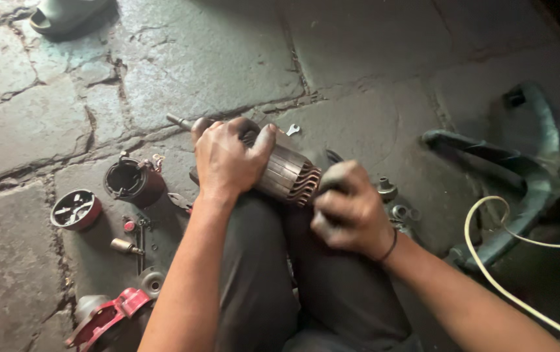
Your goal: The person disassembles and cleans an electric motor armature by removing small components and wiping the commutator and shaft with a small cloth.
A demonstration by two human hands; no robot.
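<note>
Head view: both hands, left hand [226,160] and right hand [348,212], on motor armature [290,175].

Cracked grey stone floor [215,58], seams running across. At eleven o'clock, a sandal [65,13] at the frame's edge. At nine o'clock, a dark cylindrical housing [133,182], a round red-rimmed fan cover [75,210] beside it, a small brass-coloured bolt [123,246] below. At seven o'clock, a red casting [107,316]. At twelve, a small flat spanner [292,130]. At three, loose metal bushings [391,199]; a pale cable [488,261] looping toward four.
</note>
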